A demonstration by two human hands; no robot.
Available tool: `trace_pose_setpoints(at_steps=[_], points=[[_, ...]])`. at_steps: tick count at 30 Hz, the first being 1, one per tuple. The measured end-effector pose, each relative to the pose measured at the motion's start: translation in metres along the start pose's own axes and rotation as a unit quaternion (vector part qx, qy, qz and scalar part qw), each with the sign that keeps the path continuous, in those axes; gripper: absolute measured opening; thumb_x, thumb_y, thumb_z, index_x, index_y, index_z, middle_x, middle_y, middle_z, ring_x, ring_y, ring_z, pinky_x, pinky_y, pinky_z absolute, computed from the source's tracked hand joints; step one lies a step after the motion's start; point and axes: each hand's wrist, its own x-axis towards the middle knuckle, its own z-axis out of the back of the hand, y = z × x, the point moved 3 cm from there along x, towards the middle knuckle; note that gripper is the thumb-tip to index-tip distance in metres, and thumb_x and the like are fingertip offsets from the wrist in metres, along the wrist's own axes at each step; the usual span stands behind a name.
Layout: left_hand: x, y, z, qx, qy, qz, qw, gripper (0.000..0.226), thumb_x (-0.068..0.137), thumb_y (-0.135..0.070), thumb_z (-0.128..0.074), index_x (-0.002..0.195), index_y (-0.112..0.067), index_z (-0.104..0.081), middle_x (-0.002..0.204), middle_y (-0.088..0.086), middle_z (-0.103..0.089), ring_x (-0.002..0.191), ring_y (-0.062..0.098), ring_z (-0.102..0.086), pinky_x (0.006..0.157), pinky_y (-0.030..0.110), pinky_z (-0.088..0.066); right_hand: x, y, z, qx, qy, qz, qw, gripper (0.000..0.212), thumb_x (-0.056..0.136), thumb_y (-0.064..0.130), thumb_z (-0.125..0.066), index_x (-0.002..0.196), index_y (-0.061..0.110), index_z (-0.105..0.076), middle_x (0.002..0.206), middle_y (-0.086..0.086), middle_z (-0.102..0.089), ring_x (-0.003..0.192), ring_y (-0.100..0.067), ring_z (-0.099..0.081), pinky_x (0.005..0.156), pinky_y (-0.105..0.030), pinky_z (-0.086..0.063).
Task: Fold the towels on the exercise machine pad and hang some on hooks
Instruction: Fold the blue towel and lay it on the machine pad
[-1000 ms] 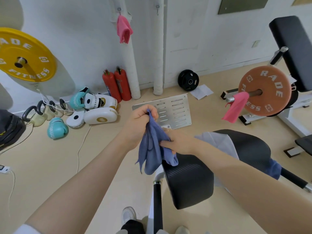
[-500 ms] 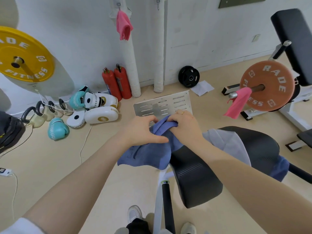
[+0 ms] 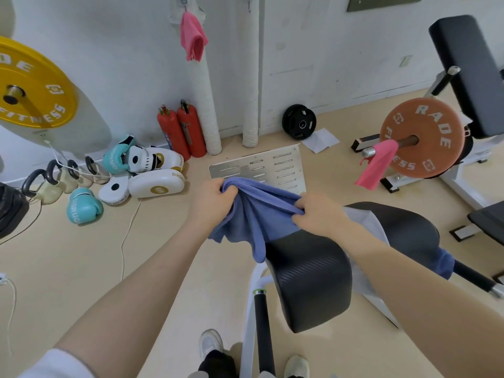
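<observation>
Over the near end of the black pad (image 3: 308,279), the left hand (image 3: 212,203) and right hand (image 3: 319,214) each grip the top edge of a blue towel (image 3: 253,222), unfolded. Behind it, pale and blue towels wait on the pad; beyond, a pink towel (image 3: 192,36) already hangs on a hook.

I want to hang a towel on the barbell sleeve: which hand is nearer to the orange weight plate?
Right. The right hand, gripping the blue terry towel, sits below-left of the orange weight plate; the left hand grips the towel's other end, further left.
</observation>
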Motion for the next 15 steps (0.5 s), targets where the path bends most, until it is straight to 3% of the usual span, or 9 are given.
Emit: trace_pose_setpoints(at_steps=[3,5,6,8,9,10,12,14,15], points=[[0.001,0.008,-0.006,-0.053,-0.003,0.057,0.997,0.023,0.090,-0.015,-0.044,0.086,0.002,-0.059,0.063,0.003,-0.046,0.061,0.017,-0.038,0.055,0.025,-0.031,0.001,-0.008,0.002,0.071,-0.037,-0.062,0.995,0.036,0.087,0.019,-0.048,0.054,0.013,-0.036,0.059,-0.002,-0.041,0.059,-0.020,-0.044,0.050,-0.026,-0.031],[0.001,0.013,-0.008,-0.078,-0.005,0.075,0.994,0.023,0.092,-0.015,-0.042,0.090,-0.001,-0.059,0.065,0.003,-0.047,0.063,0.018,-0.040,0.055,0.025,-0.031,-0.002,-0.012,0.001,0.317,-0.030,-0.097,0.943,0.031,0.090,0.017,-0.053,0.060,0.009,-0.048,0.066,-0.008,-0.050,0.067,-0.021,-0.053,0.059,-0.026,-0.045],[-0.001,0.014,-0.009,-0.083,-0.005,0.078,0.993,0.021,0.092,-0.014,-0.040,0.091,-0.004,-0.059,0.065,0.001,-0.048,0.062,0.016,-0.042,0.054,0.023,-0.032,-0.005,-0.011,0.001,0.463,-0.006,-0.105,0.880,0.023,0.091,0.016,-0.055,0.069,0.009,-0.057,0.074,-0.010,-0.055,0.073,-0.020,-0.058,0.066,-0.026,-0.051],[-0.003,0.014,-0.011,-0.104,-0.007,0.082,0.991,0.024,0.092,-0.009,-0.036,0.093,-0.013,-0.060,0.068,-0.003,-0.052,0.062,0.011,-0.044,0.055,0.021,-0.034,-0.011,-0.009,0.003,0.687,0.054,-0.106,0.717,0.013,0.091,0.014,-0.053,0.085,0.009,-0.063,0.083,-0.009,-0.059,0.082,-0.020,-0.061,0.075,-0.030,-0.057],[-0.005,0.013,-0.012,-0.123,-0.007,0.083,0.989,0.028,0.092,-0.007,-0.035,0.096,-0.017,-0.061,0.070,-0.005,-0.054,0.063,0.009,-0.046,0.056,0.020,-0.036,-0.012,-0.010,0.004,0.751,0.063,-0.103,0.650,0.014,0.092,0.013,-0.050,0.089,0.007,-0.063,0.085,-0.009,-0.061,0.084,-0.021,-0.061,0.076,-0.032,-0.058],[-0.007,0.013,-0.013,-0.143,-0.008,0.083,0.986,0.032,0.092,-0.006,-0.034,0.098,-0.021,-0.062,0.072,-0.006,-0.055,0.064,0.008,-0.047,0.057,0.020,-0.037,-0.013,-0.010,0.005,0.785,0.058,-0.101,0.609,0.017,0.093,0.011,-0.047,0.091,0.005,-0.063,0.088,-0.010,-0.063,0.086,-0.022,-0.061,0.075,-0.032,-0.058],[-0.009,0.011,-0.016,-0.176,-0.012,0.080,0.981,0.037,0.092,-0.005,-0.034,0.102,-0.026,-0.062,0.075,-0.008,-0.057,0.068,0.006,-0.050,0.061,0.019,-0.040,-0.012,-0.011,0.005,0.778,0.023,-0.124,0.616,0.019,0.092,0.002,-0.044,0.091,0.003,-0.063,0.093,-0.011,-0.065,0.087,-0.020,-0.062,0.069,-0.024,-0.059],[-0.012,0.009,-0.018,-0.189,-0.014,0.072,0.979,0.036,0.092,-0.004,-0.034,0.099,-0.027,-0.061,0.074,-0.011,-0.057,0.067,0.003,-0.049,0.057,0.013,-0.040,-0.012,-0.013,0.002,0.699,-0.015,-0.171,0.694,0.022,0.090,-0.003,-0.044,0.084,0.006,-0.064,0.087,-0.008,-0.062,0.078,-0.015,-0.059,0.055,-0.018,-0.054],[-0.013,0.008,-0.020,-0.190,-0.015,0.069,0.979,0.035,0.092,-0.004,-0.034,0.097,-0.027,-0.061,0.073,-0.012,-0.056,0.067,0.003,-0.049,0.054,0.010,-0.040,-0.013,-0.016,0.002,0.631,-0.035,-0.185,0.752,0.024,0.088,-0.004,-0.045,0.081,0.008,-0.064,0.082,-0.007,-0.060,0.073,-0.014,-0.056,0.051,-0.017,-0.050]])
